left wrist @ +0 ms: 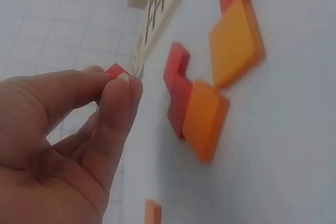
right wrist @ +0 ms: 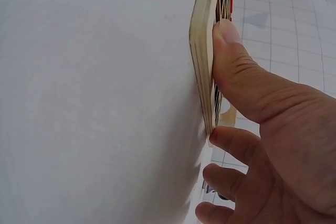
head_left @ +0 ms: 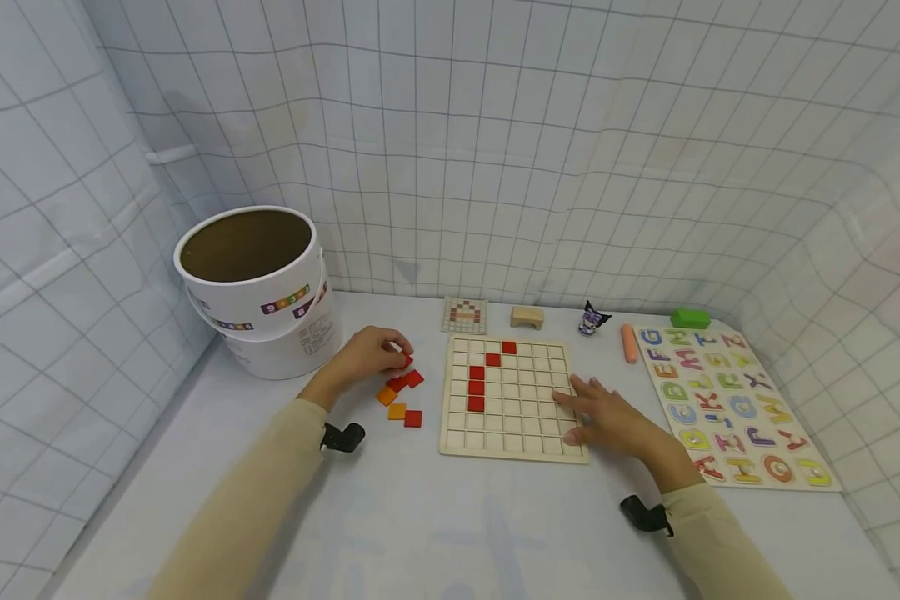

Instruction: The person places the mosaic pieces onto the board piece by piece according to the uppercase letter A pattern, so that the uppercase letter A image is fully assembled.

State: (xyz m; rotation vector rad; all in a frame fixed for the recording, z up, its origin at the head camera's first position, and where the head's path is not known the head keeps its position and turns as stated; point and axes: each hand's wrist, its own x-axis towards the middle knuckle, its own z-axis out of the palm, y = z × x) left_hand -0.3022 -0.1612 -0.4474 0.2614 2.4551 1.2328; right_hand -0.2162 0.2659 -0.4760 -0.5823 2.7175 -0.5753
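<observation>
Between thumb and fingertips, my left hand (head_left: 367, 357) pinches a small red square tile (left wrist: 116, 70), just above the table. Close beside it lie loose tiles: a red tile (head_left: 413, 419), an orange tile (head_left: 397, 412) and several others. The wooden grid board (head_left: 516, 457) lies flat in the middle of the head view. Several red tiles (head_left: 477, 388) sit in its cells, three in a column and two stepping up to the right. My right hand (head_left: 607, 421) rests on the board's right edge, fingers spread, thumb on the rim in the right wrist view.
A pattern card (head_left: 465, 316) and a wooden arch block (head_left: 527, 317) stand behind the board. A white bucket (head_left: 258, 308) is at the back left. To the right lie an alphabet board (head_left: 720, 400), an orange stick (head_left: 629, 343), a green block (head_left: 691, 317) and a small figurine (head_left: 592, 319).
</observation>
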